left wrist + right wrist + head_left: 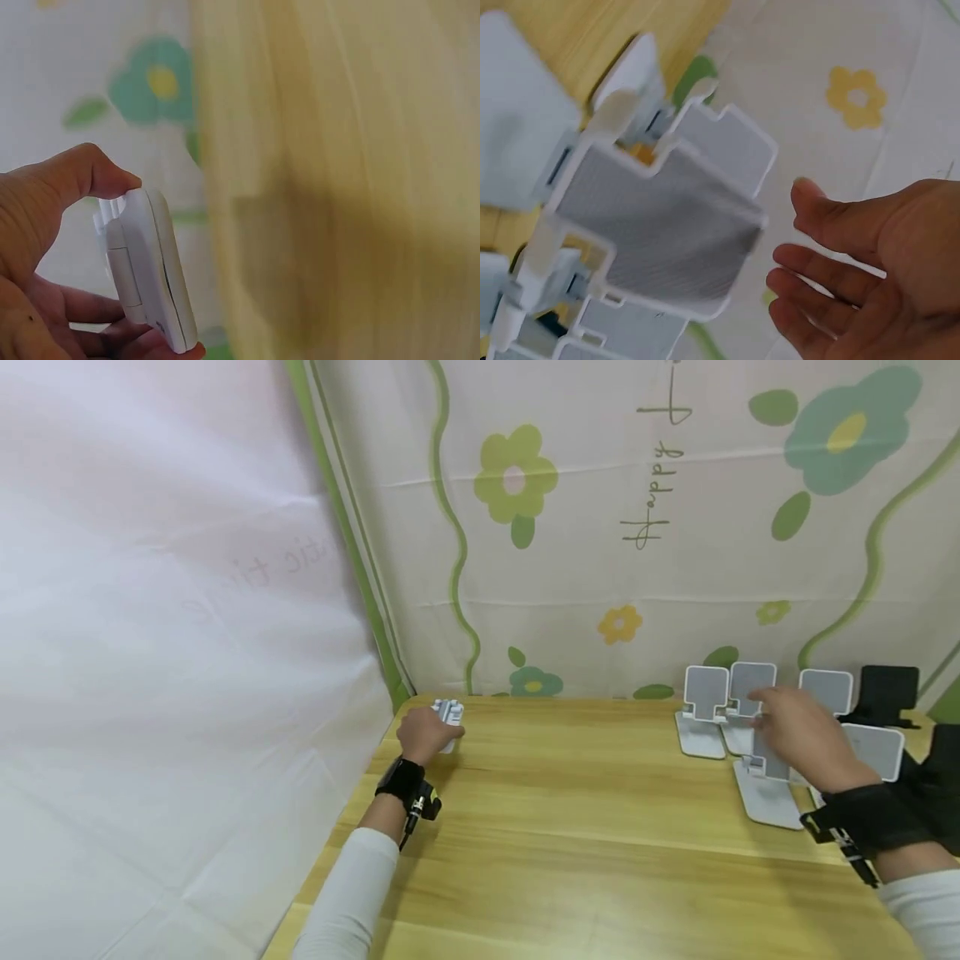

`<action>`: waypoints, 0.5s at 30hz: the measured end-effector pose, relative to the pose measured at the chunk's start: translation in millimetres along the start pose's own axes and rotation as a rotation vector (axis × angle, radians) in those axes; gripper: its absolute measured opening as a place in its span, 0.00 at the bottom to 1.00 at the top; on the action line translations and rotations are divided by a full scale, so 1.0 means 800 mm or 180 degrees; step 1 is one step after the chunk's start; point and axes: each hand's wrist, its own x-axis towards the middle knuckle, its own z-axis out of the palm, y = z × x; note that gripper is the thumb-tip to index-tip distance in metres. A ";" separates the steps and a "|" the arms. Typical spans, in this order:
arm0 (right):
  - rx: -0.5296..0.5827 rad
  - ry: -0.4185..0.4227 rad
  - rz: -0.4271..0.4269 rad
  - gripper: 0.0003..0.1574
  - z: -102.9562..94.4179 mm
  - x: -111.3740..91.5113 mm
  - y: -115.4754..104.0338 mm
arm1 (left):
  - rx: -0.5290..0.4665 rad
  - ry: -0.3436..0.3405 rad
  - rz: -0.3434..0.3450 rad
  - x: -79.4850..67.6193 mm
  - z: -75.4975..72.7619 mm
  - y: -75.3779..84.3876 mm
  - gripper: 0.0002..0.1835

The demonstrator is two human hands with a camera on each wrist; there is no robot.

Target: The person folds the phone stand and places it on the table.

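At the table's far left corner my left hand grips a folded white phone stand, thumb on its upper edge and fingers below, held above the wood. My right hand hovers over a group of phone stands on the right. Its fingers are loosely bent, with nothing between them in the right wrist view. Closest to the fingertips is an unfolded white stand with a grey pad, a small gap apart from them. In the head view the hand partly covers this stand, whose white base shows.
More unfolded white stands stand at the back right, near the curtain. Black stands are at the far right, partly hidden by the right wrist. A flower-patterned curtain hangs behind the wooden table and along its left.
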 end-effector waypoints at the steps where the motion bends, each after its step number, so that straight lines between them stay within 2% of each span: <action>1: 0.0000 -0.0047 0.0013 0.21 0.000 -0.001 0.004 | 0.0041 -0.0009 -0.0061 0.005 0.002 -0.007 0.22; 5: 0.0022 -0.0199 0.0111 0.18 0.002 -0.005 0.014 | 0.0125 -0.0101 -0.0304 0.023 0.011 -0.032 0.26; 10: -0.0008 -0.0108 0.0075 0.17 0.005 -0.007 0.018 | 0.0241 -0.0194 -0.0540 0.038 0.022 -0.055 0.34; 15: -0.0036 0.0024 0.0066 0.17 0.006 -0.009 0.023 | 0.0398 -0.0292 -0.0638 0.046 0.025 -0.064 0.30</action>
